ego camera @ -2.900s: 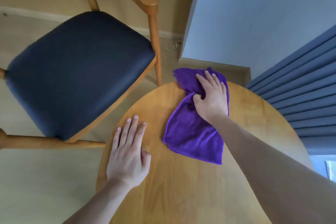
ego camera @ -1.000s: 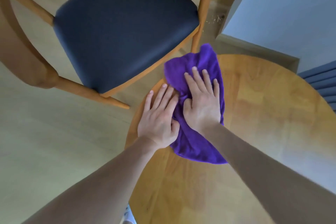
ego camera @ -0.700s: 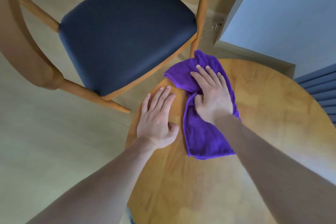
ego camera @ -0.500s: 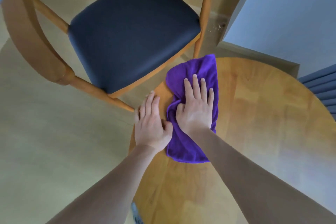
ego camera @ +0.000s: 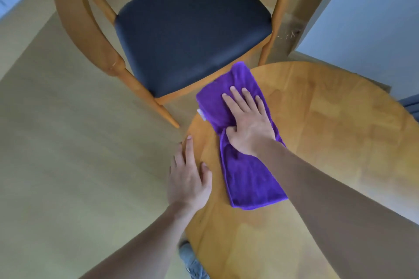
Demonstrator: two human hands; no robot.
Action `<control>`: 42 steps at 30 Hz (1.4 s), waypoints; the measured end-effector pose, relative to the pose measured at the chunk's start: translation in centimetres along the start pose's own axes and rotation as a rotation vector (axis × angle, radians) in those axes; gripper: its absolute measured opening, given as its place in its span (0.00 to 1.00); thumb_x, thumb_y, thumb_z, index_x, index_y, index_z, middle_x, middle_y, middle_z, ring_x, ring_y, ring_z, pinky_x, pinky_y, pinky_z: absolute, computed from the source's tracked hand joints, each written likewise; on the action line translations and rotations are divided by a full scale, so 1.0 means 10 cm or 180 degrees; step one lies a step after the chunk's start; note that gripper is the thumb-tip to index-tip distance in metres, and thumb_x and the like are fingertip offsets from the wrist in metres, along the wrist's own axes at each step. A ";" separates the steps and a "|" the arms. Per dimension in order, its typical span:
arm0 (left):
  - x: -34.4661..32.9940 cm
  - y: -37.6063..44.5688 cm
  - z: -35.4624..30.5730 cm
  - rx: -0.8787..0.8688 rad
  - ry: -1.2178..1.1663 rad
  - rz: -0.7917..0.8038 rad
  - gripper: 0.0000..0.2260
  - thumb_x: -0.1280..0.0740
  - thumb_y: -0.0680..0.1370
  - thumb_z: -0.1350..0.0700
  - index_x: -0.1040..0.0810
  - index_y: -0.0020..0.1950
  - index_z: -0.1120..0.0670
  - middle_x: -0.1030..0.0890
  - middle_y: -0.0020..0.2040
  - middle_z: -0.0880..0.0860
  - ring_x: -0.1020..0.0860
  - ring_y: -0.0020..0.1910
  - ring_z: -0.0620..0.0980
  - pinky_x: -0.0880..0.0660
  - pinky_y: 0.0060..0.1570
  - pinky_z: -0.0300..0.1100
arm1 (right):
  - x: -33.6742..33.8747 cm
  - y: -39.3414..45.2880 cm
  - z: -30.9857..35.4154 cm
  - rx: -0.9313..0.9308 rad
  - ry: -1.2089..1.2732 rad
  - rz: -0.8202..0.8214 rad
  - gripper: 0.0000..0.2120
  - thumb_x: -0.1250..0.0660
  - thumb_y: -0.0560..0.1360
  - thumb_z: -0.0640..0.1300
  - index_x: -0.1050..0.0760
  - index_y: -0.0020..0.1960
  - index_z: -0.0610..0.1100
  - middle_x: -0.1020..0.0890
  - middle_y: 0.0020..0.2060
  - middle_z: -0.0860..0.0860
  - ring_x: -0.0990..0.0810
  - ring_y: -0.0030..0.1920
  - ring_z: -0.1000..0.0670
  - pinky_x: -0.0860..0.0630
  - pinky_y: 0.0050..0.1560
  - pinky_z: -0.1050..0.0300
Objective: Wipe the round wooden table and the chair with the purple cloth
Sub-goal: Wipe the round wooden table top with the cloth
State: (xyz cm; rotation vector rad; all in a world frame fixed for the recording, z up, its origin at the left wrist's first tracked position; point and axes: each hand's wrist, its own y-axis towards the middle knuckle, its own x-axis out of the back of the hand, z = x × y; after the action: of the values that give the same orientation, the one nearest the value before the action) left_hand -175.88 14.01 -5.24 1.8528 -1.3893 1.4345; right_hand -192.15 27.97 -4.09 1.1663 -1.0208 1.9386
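Note:
The purple cloth (ego camera: 247, 172) lies stretched over the left part of the round wooden table (ego camera: 328, 133), its far end reaching the table's rim. My right hand (ego camera: 248, 123) presses flat on the cloth's upper half, thumb tucked into a fold. My left hand (ego camera: 189, 176) rests at the table's left edge, fingers together and partly over the rim, holding nothing. The wooden chair with a dark seat (ego camera: 192, 27) stands just beyond the table, its curved backrest to the left.
A pale wooden floor (ego camera: 68, 165) spreads to the left. A grey-blue wall (ego camera: 374, 18) rises behind the table at the right, with a corner post close to the chair's right leg. A bit of my shoe (ego camera: 192, 263) shows below the table rim.
My right hand has pushed the cloth along the table's left side and stretched it out longer. My left hand slid back toward me, away from the cloth, to the table's edge.

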 end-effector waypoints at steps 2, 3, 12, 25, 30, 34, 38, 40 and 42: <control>-0.01 0.00 0.03 -0.0023 -0.0112 -0.0006 0.34 0.45 0.75 0.44 0.47 0.82 0.47 0.36 0.74 0.53 0.30 0.64 0.55 0.23 0.56 0.53 | -0.09 0.11 0.23 -0.0579 0.0215 -0.0266 0.41 0.42 0.75 0.50 0.56 0.84 0.52 0.58 0.84 0.52 0.62 0.83 0.46 0.63 0.81 0.43; -0.01 0.01 0.04 -0.0014 -0.0174 -0.0005 0.34 0.46 0.75 0.44 0.48 0.81 0.46 0.36 0.75 0.52 0.30 0.65 0.55 0.23 0.57 0.53 | -0.13 0.09 0.34 -0.0653 0.0230 -0.0314 0.41 0.41 0.76 0.50 0.56 0.84 0.51 0.58 0.84 0.51 0.62 0.83 0.45 0.63 0.81 0.42; 0.01 -0.03 0.09 0.0107 -0.0731 -0.0265 0.27 0.47 0.71 0.48 0.34 0.70 0.51 0.26 0.65 0.50 0.24 0.58 0.57 0.24 0.54 0.53 | -0.36 -1.03 0.22 0.0991 0.0103 0.0388 0.43 0.48 0.70 0.48 0.52 0.84 0.55 0.57 0.83 0.58 0.64 0.82 0.53 0.65 0.81 0.49; -0.01 -0.03 0.09 -0.0070 -0.0615 -0.0376 0.30 0.48 0.77 0.48 0.39 0.79 0.53 0.31 0.77 0.51 0.29 0.70 0.53 0.30 0.66 0.52 | -0.31 -0.16 0.52 -0.0053 0.0090 -0.0324 0.43 0.39 0.73 0.48 0.54 0.84 0.47 0.56 0.84 0.47 0.60 0.83 0.43 0.62 0.81 0.39; -0.01 -0.06 0.05 0.0164 -0.0360 -0.0499 0.25 0.49 0.77 0.46 0.32 0.69 0.56 0.22 0.63 0.54 0.24 0.58 0.57 0.29 0.59 0.51 | -0.38 -0.60 0.33 0.1606 -0.0330 0.0404 0.43 0.52 0.69 0.51 0.53 0.84 0.51 0.56 0.84 0.51 0.62 0.83 0.51 0.60 0.82 0.43; -0.03 -0.06 0.03 0.0351 -0.0135 -0.0674 0.23 0.47 0.78 0.44 0.30 0.67 0.54 0.20 0.59 0.52 0.23 0.57 0.55 0.28 0.57 0.52 | -0.10 -0.13 -0.08 0.1537 -0.0290 0.0294 0.41 0.50 0.69 0.50 0.47 0.83 0.56 0.51 0.84 0.58 0.58 0.83 0.55 0.61 0.82 0.48; -0.07 -0.08 0.04 0.0470 0.0193 -0.0639 0.26 0.47 0.78 0.42 0.32 0.69 0.55 0.19 0.56 0.52 0.22 0.54 0.55 0.27 0.54 0.52 | -0.13 0.08 0.23 0.0250 -0.0076 -0.0166 0.40 0.43 0.73 0.47 0.49 0.84 0.53 0.53 0.84 0.53 0.58 0.83 0.48 0.60 0.82 0.43; -0.06 -0.11 0.02 0.0579 0.0194 -0.0609 0.27 0.49 0.78 0.41 0.31 0.70 0.55 0.19 0.58 0.52 0.22 0.55 0.55 0.27 0.55 0.51 | -0.22 -0.02 0.44 0.0073 -0.0086 -0.0190 0.41 0.42 0.73 0.47 0.52 0.84 0.50 0.54 0.84 0.50 0.59 0.83 0.45 0.61 0.81 0.40; -0.06 -0.20 0.01 0.0814 0.0032 -0.0646 0.27 0.50 0.78 0.41 0.30 0.70 0.55 0.18 0.59 0.52 0.20 0.56 0.55 0.27 0.56 0.51 | -0.31 -0.22 0.53 0.0456 -0.0280 -0.0070 0.43 0.41 0.73 0.49 0.55 0.84 0.49 0.56 0.84 0.48 0.61 0.83 0.44 0.62 0.81 0.40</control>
State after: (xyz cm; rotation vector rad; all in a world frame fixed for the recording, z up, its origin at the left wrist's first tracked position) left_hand -174.03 15.03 -5.37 2.0714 -1.0160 1.5711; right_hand -186.97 24.08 -4.71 1.3470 -0.9218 1.9852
